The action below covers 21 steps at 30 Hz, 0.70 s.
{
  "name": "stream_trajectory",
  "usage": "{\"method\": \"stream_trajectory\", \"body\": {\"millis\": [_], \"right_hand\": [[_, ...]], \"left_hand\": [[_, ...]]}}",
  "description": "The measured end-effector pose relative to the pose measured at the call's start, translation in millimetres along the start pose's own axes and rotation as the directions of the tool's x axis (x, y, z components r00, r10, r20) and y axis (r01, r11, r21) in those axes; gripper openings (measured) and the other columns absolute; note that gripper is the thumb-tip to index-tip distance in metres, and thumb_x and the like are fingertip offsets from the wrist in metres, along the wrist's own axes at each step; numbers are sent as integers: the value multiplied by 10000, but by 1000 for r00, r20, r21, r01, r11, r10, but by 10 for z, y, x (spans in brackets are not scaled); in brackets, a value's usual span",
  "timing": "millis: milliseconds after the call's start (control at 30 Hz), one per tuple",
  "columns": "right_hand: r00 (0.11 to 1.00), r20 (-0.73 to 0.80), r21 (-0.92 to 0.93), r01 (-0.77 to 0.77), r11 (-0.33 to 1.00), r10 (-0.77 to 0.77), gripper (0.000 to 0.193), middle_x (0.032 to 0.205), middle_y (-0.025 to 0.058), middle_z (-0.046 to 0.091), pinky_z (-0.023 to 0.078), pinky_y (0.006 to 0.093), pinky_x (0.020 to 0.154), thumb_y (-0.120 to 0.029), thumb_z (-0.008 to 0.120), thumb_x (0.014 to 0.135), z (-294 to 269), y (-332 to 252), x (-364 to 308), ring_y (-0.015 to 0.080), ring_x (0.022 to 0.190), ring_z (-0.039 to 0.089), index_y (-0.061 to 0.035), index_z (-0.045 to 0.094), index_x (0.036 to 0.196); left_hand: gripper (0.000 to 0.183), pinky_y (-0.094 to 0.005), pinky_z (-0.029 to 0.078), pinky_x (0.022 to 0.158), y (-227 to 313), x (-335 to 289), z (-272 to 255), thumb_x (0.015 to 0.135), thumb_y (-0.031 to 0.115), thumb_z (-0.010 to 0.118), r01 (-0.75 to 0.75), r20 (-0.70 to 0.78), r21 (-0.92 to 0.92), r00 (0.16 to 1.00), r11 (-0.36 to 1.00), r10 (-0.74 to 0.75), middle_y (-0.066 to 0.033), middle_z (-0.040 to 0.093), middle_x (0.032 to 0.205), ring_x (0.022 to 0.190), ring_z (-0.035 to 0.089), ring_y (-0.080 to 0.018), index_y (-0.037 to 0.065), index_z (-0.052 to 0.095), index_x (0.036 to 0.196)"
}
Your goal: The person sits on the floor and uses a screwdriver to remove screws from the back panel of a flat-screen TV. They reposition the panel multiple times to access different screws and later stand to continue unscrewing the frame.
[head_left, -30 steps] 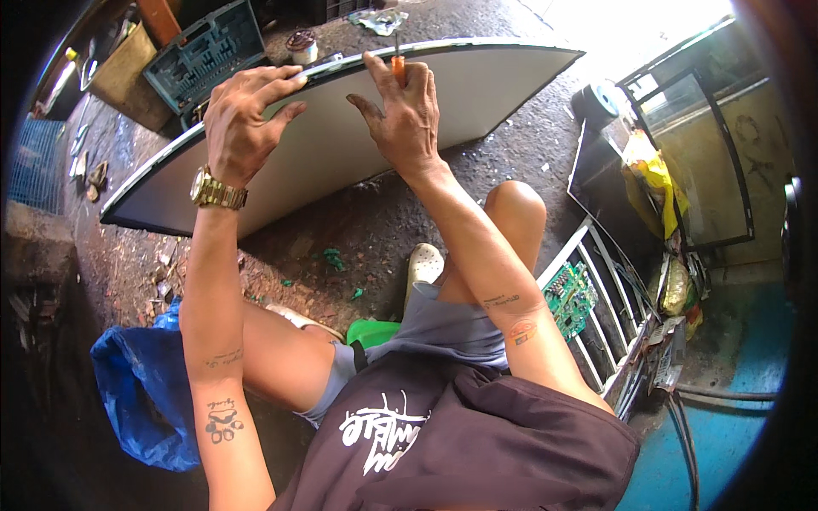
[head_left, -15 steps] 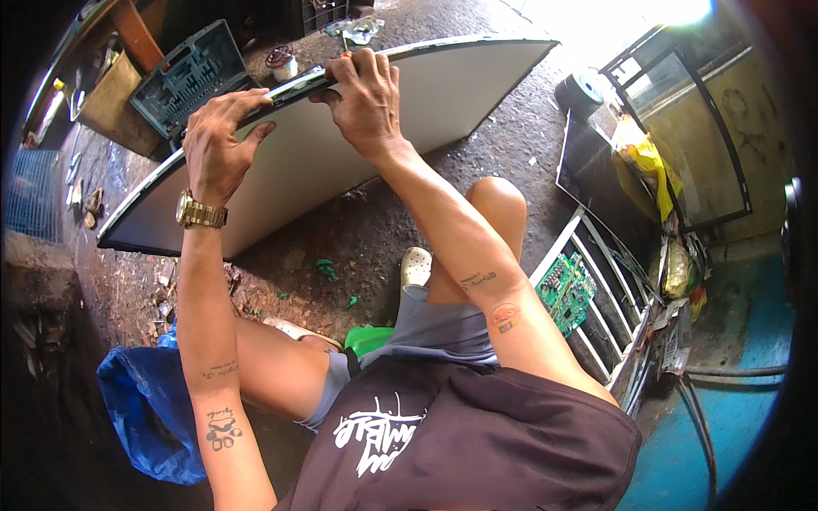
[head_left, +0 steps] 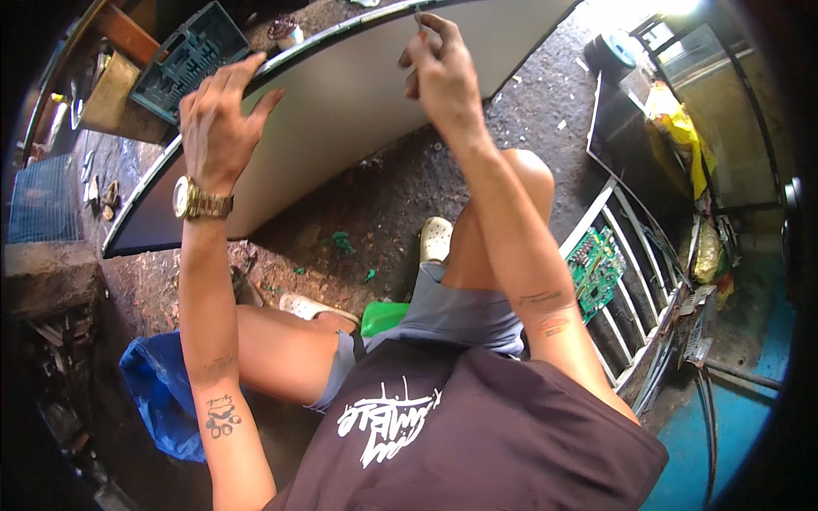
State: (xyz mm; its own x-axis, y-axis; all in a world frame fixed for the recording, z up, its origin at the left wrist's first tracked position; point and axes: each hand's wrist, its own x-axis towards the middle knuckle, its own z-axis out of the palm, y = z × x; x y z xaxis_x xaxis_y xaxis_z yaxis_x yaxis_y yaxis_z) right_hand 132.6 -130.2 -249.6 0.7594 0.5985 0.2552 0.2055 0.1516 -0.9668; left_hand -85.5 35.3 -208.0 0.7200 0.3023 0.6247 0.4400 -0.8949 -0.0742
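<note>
The panel (head_left: 341, 119), white-faced with a dark border, stands tilted on its long side on the floor (head_left: 383, 183), in front of the person's feet, its top edge running from low on the left up to the right. From where I stand, the left hand (head_left: 220, 123) hooks its fingers over that top edge, left of the middle, with the thumb spread away over the white face; whether the thumb touches it, I can't tell. The right hand (head_left: 441, 68) is farther along the same edge, curled round a small tool (head_left: 423, 36) with a bit of orange showing and a thin metal shaft pointing up at the rim. A gold watch (head_left: 204, 203) circles the left wrist.

Behind the panel's left half, an open case (head_left: 187, 68) sits on the floor, and a small tub (head_left: 287, 32) stands to its right. On the person's right, a green circuit board (head_left: 598, 277) lies at the left edge of a white-barred rack (head_left: 590, 215). A blue bag (head_left: 162, 396) slumps beside the left leg, and something green (head_left: 383, 318) lies between the legs.
</note>
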Motion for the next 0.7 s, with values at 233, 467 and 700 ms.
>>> {"method": "stream_trajectory", "body": {"millis": [233,467,700], "right_hand": [[991,-106,21,-82,996,84,275,905,163,713,527,407,743,-235,545,1079,129,185,-21,262,811,675,4,630,1186],[983,-181,20,-15,1000,18,277,1010,264,723,528,474,846,-205,529,1064,115,175,-12,430,973,703,25,647,1164],[989,-137,10,-51,999,52,303,956,261,730,546,469,815,-233,542,1064,46,134,-24,424,916,719,32,676,1127]], "left_hand": [[444,-506,528,683,453,355,221,985,578,607,46,187,37,981,998,-52,-150,750,979,874,717,-396,211,686,1223],[505,-485,543,611,474,353,230,961,667,570,76,221,70,971,995,-90,-119,748,820,775,730,-391,198,691,1104],[501,-486,514,595,483,365,235,957,664,582,109,241,102,962,989,-130,-118,726,779,756,713,-397,186,689,1068]]}}
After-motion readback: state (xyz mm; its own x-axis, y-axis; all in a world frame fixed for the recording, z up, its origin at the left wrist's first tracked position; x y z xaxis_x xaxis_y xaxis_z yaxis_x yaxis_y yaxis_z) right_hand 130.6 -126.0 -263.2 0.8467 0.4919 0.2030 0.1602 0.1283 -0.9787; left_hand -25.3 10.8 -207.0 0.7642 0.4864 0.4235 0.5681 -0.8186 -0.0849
